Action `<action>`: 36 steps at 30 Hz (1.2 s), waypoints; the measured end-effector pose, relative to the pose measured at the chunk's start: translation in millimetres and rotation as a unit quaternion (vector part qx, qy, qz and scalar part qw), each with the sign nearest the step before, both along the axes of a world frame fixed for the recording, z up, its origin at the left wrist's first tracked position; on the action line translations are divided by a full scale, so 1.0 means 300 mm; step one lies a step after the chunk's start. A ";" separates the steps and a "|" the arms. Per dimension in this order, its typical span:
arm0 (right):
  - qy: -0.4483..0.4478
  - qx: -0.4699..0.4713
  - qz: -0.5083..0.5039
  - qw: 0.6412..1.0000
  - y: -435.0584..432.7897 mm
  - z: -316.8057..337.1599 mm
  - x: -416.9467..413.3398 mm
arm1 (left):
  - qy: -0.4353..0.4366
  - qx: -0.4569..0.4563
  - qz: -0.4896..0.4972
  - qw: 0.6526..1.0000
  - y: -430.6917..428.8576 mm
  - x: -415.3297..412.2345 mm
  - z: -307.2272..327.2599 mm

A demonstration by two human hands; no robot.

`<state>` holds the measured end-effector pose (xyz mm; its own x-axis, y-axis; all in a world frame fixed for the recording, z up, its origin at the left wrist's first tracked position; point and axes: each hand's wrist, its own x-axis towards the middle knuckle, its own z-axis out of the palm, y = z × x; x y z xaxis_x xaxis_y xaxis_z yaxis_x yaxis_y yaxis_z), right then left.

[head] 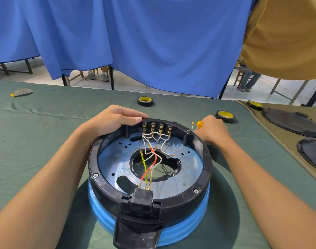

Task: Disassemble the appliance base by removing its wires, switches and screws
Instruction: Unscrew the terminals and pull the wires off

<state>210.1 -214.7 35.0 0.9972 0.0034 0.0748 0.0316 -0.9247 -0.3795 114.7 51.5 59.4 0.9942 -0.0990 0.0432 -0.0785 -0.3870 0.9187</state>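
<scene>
The base (204,169) sits on the cloth (46,133), the left hand (116,119) curled over its far rim, while just off its right rim the right hand (212,131) clasps a yellow handle (199,124).

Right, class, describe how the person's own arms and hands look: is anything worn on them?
The left forearm and right forearm are bare up to the picture's edge, with no sleeves in view. The left hand and right hand wear no gloves, and no ring, watch or bracelet shows.
</scene>
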 end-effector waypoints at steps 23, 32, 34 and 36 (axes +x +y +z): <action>-0.203 0.438 0.145 0.863 0.028 0.225 -0.132 | 0.008 0.028 0.006 1.000 0.033 -0.012 0.006; 0.050 0.714 0.165 0.678 0.038 0.240 -0.199 | -0.011 0.163 0.031 0.986 0.000 -0.026 0.068; 0.017 0.632 0.152 0.759 0.051 0.222 -0.206 | -0.021 0.235 0.030 0.971 -0.023 -0.023 0.089; -0.025 0.563 0.144 0.813 0.064 0.215 -0.209 | -0.026 0.291 0.037 0.956 -0.039 -0.024 0.105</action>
